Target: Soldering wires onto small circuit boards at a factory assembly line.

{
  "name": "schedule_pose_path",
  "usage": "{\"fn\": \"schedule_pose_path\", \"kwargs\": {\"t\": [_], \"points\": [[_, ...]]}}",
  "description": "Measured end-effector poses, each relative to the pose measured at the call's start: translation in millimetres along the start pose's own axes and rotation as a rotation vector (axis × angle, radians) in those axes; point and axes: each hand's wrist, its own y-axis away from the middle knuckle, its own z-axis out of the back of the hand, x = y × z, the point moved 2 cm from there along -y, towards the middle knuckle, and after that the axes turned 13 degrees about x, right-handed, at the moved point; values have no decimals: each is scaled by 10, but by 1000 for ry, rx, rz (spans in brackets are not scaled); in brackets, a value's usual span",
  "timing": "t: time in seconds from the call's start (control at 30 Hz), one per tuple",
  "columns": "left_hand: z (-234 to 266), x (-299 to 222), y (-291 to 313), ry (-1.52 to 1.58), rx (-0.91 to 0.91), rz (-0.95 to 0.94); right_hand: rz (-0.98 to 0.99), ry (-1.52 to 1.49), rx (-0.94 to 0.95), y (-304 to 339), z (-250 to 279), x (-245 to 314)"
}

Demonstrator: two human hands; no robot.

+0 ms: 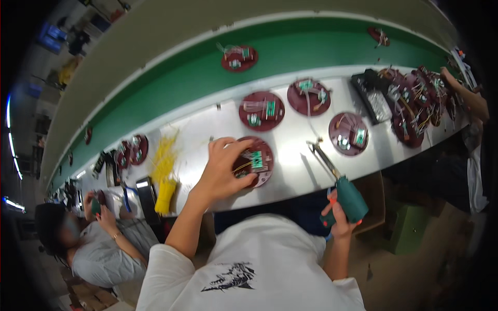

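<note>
My left hand (pixel 226 169) rests over a round dark red base (pixel 263 168), thumb and fingers curled around its left side and gripping it. The base carries a small green circuit board (pixel 257 158) and a yellow wire. At the table's front edge my right hand (pixel 340 215) is wrapped around the handle of a dark green soldering gun (pixel 350 199). Its metal tip points up and left, above the table and apart from the base. Similar round bases with boards and wires lie nearby: one (pixel 262 111) behind my left hand, another (pixel 308 97) farther back, a third (pixel 348 133) behind the soldering gun.
A bundle of yellow wires (pixel 166 194) and a black box (pixel 146 193) lie left. At right sit a black tray (pixel 374 98) and a heap of wired bases (pixel 415 98). More bases ride the green belt (pixel 290 46). Co-workers are at left (pixel 104 249) and right (pixel 469 101).
</note>
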Motion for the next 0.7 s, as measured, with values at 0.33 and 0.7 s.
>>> {"fn": "schedule_pose_path", "kwargs": {"t": [0.33,0.7], "points": [[796,1706,-1171,-612,-266,539,43,-164,-167,-98,184,-6],[224,1881,-2633,-74,-9,320,50,-134,-292,37,176,156]]}}
